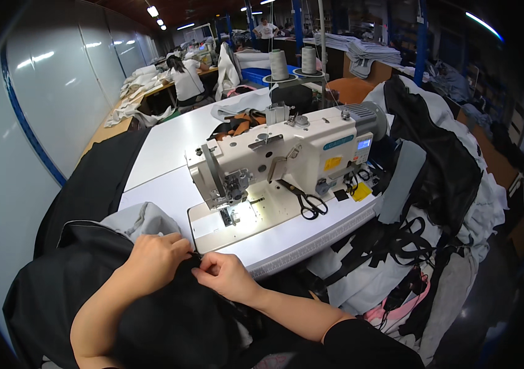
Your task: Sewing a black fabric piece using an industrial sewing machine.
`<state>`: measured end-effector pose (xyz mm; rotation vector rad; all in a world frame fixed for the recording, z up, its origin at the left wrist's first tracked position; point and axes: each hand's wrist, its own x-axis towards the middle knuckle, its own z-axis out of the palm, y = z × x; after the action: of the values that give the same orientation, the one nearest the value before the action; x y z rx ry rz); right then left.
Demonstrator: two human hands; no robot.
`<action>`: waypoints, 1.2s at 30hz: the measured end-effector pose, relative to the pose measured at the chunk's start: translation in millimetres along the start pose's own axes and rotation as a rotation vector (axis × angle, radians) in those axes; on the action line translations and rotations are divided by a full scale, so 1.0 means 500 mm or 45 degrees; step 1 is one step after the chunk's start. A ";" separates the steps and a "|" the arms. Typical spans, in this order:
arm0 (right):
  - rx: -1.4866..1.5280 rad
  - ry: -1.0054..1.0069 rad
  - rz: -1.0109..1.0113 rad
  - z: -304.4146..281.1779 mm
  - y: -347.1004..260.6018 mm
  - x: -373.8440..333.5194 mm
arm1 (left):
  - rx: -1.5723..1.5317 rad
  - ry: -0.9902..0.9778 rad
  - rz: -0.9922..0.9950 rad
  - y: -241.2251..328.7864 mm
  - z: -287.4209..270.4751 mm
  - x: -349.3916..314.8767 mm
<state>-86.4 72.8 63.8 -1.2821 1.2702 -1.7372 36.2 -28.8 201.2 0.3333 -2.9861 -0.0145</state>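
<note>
Both hands are at the table's front edge, left of the needle area of a white sewing machine (286, 157). My left hand (158, 258) is closed on the edge of a large black fabric piece (172, 323), which drapes over the table edge and my lap. Close beside it, my right hand (230, 277) pinches the same black fabric with thumb and forefinger. What lies exactly between the fingertips is too small to make out. A light grey fabric layer (145, 220) shows behind my left hand. The machine's presser foot (230, 216) stands lit, with no fabric under it.
Black-handled scissors (308, 203) lie on the machine bed. Thread cones (279, 65) stand behind the machine. A heap of black, grey and white fabric (440, 166) flanks the table on the right, above dark straps (406, 243). A seated person (187, 80) works farther back.
</note>
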 end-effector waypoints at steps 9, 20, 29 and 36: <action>-0.194 0.155 0.432 -0.029 0.139 0.010 | -0.279 -0.095 -0.195 -0.127 0.252 0.053; -0.450 0.078 0.395 -0.093 0.211 0.087 | -0.442 -0.076 -0.336 -0.182 0.373 0.152; -1.268 -0.092 -0.113 -0.117 0.225 0.092 | -0.362 -0.259 -0.551 -0.174 0.395 0.208; -1.248 -0.392 -0.759 -0.187 0.229 0.122 | -0.419 -0.280 -0.677 -0.190 0.408 0.221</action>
<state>-201.1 11.0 -28.8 -2.5778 1.7277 -1.1295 -77.7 -146.9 11.6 1.1235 -2.9237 -0.6209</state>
